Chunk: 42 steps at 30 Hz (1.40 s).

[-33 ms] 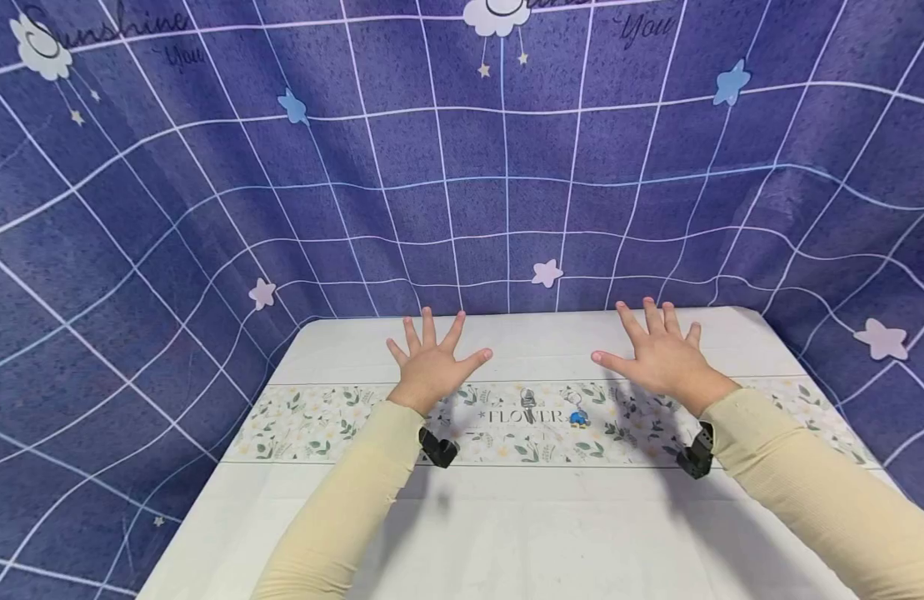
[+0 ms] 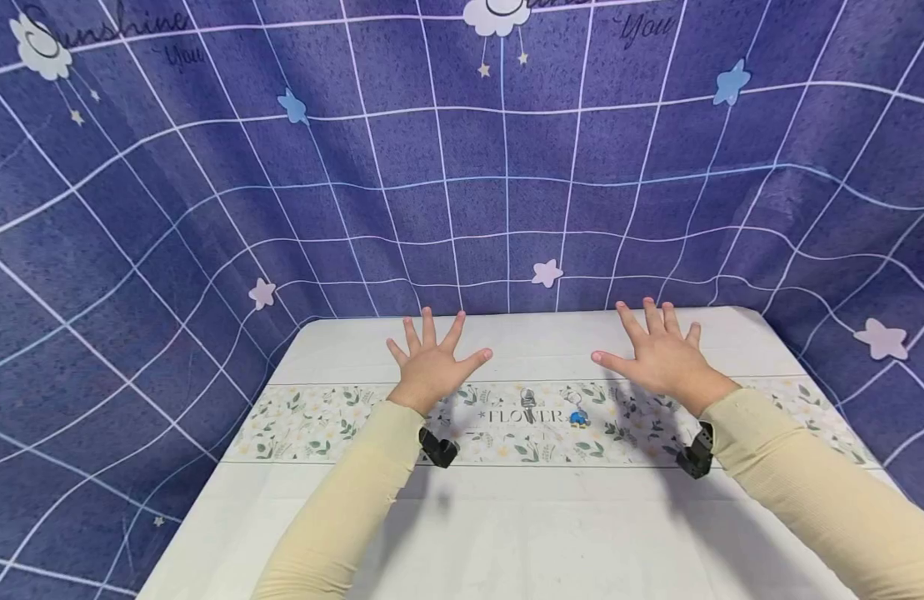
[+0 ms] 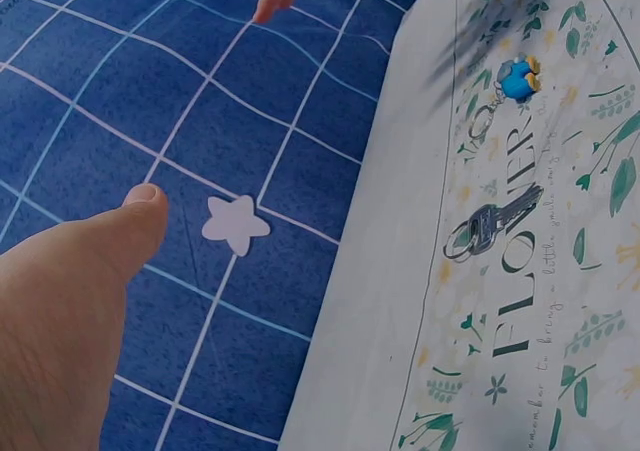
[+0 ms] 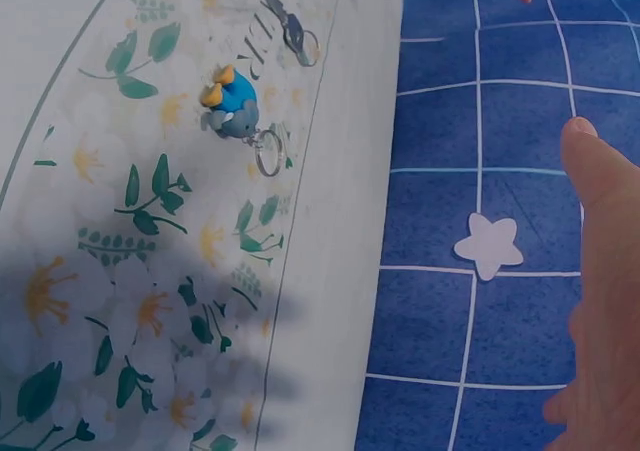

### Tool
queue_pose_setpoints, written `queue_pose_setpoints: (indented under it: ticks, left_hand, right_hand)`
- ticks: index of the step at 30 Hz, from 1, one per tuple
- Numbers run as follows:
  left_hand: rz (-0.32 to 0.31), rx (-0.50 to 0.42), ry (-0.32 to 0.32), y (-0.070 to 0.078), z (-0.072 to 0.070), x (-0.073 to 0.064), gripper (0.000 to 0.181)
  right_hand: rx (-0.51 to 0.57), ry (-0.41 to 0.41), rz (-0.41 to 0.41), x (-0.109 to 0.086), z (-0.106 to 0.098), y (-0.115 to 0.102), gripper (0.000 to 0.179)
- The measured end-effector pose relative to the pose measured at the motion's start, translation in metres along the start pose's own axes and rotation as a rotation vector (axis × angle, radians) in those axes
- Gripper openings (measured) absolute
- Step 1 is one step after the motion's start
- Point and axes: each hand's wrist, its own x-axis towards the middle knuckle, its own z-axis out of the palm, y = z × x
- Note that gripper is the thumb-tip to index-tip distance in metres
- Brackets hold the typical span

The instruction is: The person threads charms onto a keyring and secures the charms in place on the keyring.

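A bunch of keys on a ring (image 3: 488, 229) lies on the floral band of the tablecloth, over the printed word FLOWER. Just right of it in the head view is a keychain with a small blue and grey animal figure (image 4: 236, 106), its metal ring (image 4: 269, 153) lying beside the figure. My left hand (image 2: 429, 369) is held over the table to the left of the keys, fingers spread and holding nothing. To the right of the keychain my right hand (image 2: 666, 358) hovers likewise, palm down with fingers splayed. Both hands cast shadows on the cloth.
The white tablecloth (image 2: 506, 533) covers the table, crossed by a printed floral band (image 2: 304, 425). A blue curtain with white grid lines and stars (image 2: 469, 208) hangs behind and at both sides. Small black devices (image 2: 437, 447) are strapped at the wrists.
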Motion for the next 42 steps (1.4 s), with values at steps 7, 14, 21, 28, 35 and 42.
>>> queue_pose_setpoints:
  ticks: [7, 14, 21, 28, 35, 42]
  left_hand:
    - [0.004, 0.006, -0.005, 0.0, 0.001, 0.0, 0.089]
    - [0.0, 0.007, -0.007, 0.0, 0.007, 0.0, 0.093]
    - [0.002, -0.024, -0.001, 0.0, 0.019, 0.006, 0.091]
    - [-0.018, -0.085, 0.017, 0.004, 0.035, 0.012, 0.089]
    - [-0.012, -0.138, 0.052, 0.007, 0.056, 0.016, 0.088]
    - [0.005, -0.189, 0.099, 0.012, 0.07, 0.016, 0.086]
  right_hand:
    - [0.016, 0.009, 0.005, -0.002, 0.001, 0.0, 0.103]
    - [0.035, 0.013, 0.007, 0.003, 0.009, 0.003, 0.104]
    - [0.123, 0.061, -0.001, 0.009, 0.022, 0.0, 0.106]
    - [0.245, 0.122, 0.019, 0.016, 0.036, -0.006, 0.106]
    - [0.316, 0.189, 0.02, 0.022, 0.058, -0.008, 0.102]
    - [0.365, 0.293, -0.018, 0.023, 0.076, -0.008, 0.088]
